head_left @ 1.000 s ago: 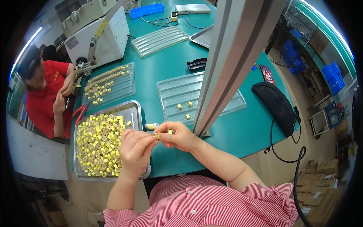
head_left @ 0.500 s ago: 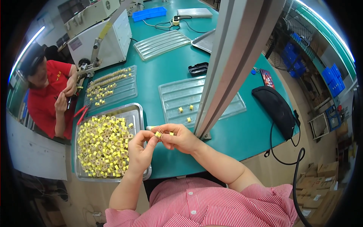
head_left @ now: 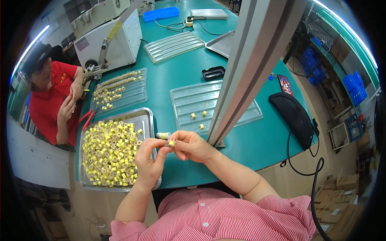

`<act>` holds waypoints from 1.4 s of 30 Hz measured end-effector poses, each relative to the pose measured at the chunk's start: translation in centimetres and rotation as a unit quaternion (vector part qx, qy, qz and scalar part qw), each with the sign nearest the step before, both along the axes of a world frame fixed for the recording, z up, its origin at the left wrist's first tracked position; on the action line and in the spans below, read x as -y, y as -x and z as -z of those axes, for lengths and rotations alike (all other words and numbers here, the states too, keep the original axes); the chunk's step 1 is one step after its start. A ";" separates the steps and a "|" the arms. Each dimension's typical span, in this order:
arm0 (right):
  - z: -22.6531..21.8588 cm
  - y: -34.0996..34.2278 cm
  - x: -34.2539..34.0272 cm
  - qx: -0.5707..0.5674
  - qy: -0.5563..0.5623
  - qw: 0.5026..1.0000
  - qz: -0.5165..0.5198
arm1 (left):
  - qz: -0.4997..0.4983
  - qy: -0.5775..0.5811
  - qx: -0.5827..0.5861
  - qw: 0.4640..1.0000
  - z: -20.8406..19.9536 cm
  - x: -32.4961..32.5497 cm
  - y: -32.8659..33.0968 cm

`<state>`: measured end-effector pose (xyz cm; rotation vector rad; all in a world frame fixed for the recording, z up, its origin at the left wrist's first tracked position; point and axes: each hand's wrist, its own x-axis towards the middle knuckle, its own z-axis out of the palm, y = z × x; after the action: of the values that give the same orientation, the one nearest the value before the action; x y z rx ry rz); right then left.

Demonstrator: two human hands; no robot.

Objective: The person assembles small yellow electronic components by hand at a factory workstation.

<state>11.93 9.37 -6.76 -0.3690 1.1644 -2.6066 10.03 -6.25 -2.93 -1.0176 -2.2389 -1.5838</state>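
Just right of the metal tray, both my hands meet over one small yellow-wrapped coil [head_left: 172,143] with thin wire leads. My left hand [head_left: 148,162] is closed, thumb and forefinger pinched at the coil's left side. From the other side my right hand [head_left: 193,148] is closed too, its fingertips on the same coil; what lies under its curled fingers is hidden. Beyond the fingertips, a small pale cylinder [head_left: 163,135] with a yellowish patch rests on the table. The metal tray [head_left: 146,116] to my left holds a heap of similar yellow coils [head_left: 110,154].
A clear ribbed tray [head_left: 183,100] carries several coils, partly behind a metal post [head_left: 245,76]. Another ribbed tray [head_left: 138,90] holds rows of coils beside red-handled pliers [head_left: 87,117]. A co-worker in red [head_left: 54,104] sits left. A black pouch [head_left: 291,114] with a cable lies right.
My fingertips have shifted slightly, and the coil between them sits a little farther right. A second coil seen in my right fingers no longer shows. More of the pale cylinder is uncovered.
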 end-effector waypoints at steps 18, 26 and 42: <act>-1.4 -0.7 0.3 -0.073 -0.181 0.975 0.106 | 0.108 -0.209 0.429 0.872 0.7 0.7 0.2; -1.6 -0.7 0.1 -0.093 -0.182 0.975 0.086 | 0.120 -0.218 0.454 0.856 0.7 0.7 0.1; -1.6 -0.8 0.4 -0.083 -0.250 0.961 0.090 | 0.092 -0.144 0.427 0.888 -0.2 1.1 0.5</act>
<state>12.75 9.02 -5.19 -0.3912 1.9304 -2.3336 9.54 -7.39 -2.73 -0.4864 -2.2659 -2.7580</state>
